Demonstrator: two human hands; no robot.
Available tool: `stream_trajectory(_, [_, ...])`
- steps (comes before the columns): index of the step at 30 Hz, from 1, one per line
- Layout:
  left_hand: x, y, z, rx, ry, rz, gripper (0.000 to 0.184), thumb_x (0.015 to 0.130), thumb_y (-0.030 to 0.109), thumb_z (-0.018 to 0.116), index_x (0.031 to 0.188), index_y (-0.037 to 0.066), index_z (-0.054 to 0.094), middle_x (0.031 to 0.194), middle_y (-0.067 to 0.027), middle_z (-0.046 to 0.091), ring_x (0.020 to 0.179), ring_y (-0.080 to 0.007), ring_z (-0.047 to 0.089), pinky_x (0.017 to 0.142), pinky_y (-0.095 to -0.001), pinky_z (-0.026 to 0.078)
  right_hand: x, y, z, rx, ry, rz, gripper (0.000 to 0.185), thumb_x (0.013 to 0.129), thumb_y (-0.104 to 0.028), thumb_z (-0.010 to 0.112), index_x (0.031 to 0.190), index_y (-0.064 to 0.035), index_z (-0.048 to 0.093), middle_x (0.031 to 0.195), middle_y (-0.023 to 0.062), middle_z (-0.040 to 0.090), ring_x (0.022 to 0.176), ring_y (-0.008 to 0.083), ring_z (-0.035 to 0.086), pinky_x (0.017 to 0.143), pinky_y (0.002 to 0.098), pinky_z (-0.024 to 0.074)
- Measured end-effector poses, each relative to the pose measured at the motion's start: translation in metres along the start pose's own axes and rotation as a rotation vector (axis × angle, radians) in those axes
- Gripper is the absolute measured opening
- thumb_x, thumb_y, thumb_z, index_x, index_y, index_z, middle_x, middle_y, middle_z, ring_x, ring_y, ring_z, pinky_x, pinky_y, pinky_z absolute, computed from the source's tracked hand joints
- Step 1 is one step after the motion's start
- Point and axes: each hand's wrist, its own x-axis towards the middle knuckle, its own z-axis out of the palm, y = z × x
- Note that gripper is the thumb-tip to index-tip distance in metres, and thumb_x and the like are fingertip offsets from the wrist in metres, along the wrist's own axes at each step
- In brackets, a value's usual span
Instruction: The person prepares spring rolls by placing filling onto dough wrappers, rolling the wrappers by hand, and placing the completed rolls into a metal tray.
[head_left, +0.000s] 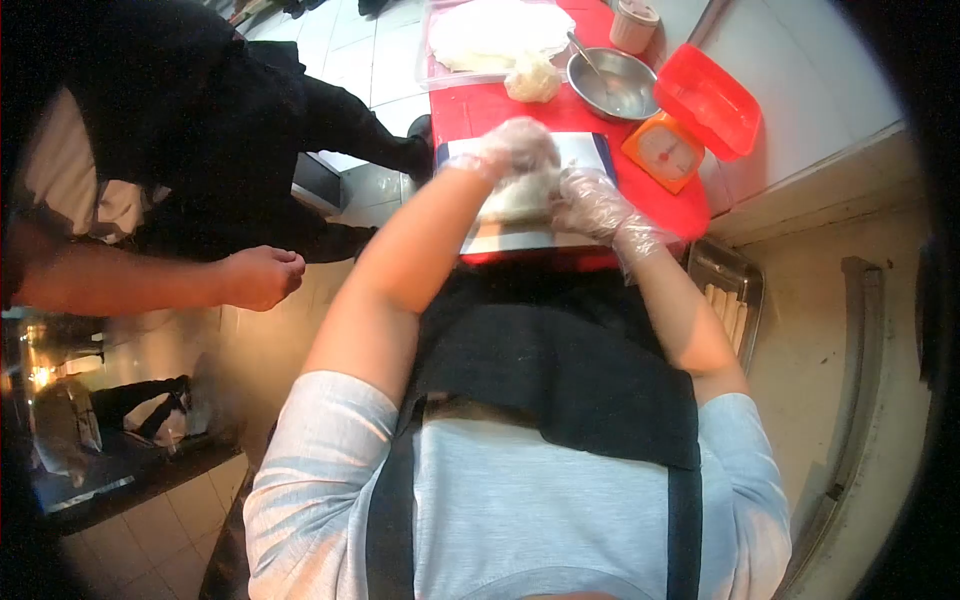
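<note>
Both my hands wear clear plastic gloves and work over a white board with dark blue ends (490,240) on the red table. My left hand (518,148) is above the board, its fingers bent downward and somewhat blurred. On the other side my right hand (592,205) has its fingers curled in at the board's edge. Between them lies a soft whitish sheet or mass (520,198), whose kind I cannot make out. What the fingertips grip is hidden. Just beyond my left hand sits a pale lump in a clear bag (533,80).
A clear tub of white stuff (500,35), a metal bowl with a spoon (612,85), an orange scale (664,152), a red plastic basket (708,102) and a ribbed cup (633,25) stand around the red table (465,110). At left, another person's hand (262,278) is close by.
</note>
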Motion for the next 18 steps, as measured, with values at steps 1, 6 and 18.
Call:
stream_trajectory(1, [-0.007, -0.016, 0.020, -0.005, -0.019, -0.066, 0.028, 0.077, 0.013, 0.063, 0.100, 0.013, 0.078, 0.087, -0.0123, 0.072, 0.084, -0.0284, 0.068, 0.081, -0.0394, 0.054, 0.002, -0.002, 0.001, -0.038, -0.037, 0.007, 0.030, 0.065, -0.021, 0.073, 0.088, -0.0024, 0.073, 0.090, 0.0225, 0.068, 0.093, 0.0400, 0.065, 0.086, 0.0472, 0.0512])
stream_trajectory(6, [-0.030, -0.003, 0.033, 0.050, 0.055, -0.078, 0.026, 0.079, 0.021, 0.068, 0.102, 0.016, 0.078, 0.097, -0.0113, 0.071, 0.096, -0.0257, 0.066, 0.088, -0.0358, 0.052, -0.008, -0.016, 0.003, 0.110, -0.032, 0.047, 0.028, 0.073, -0.020, 0.073, 0.093, -0.0003, 0.071, 0.092, 0.0248, 0.067, 0.096, 0.0409, 0.064, 0.084, 0.0482, 0.0492])
stream_trajectory(18, [-0.035, 0.007, 0.029, -0.324, 0.143, -0.329, 0.026, 0.087, 0.029, 0.069, 0.105, 0.012, 0.076, 0.102, -0.0145, 0.069, 0.100, -0.0298, 0.066, 0.092, -0.0393, 0.050, -0.041, 0.010, 0.019, 0.059, 0.223, -0.038, 0.028, 0.078, -0.018, 0.069, 0.102, -0.0045, 0.072, 0.095, 0.0178, 0.066, 0.093, 0.0367, 0.064, 0.084, 0.0449, 0.0509])
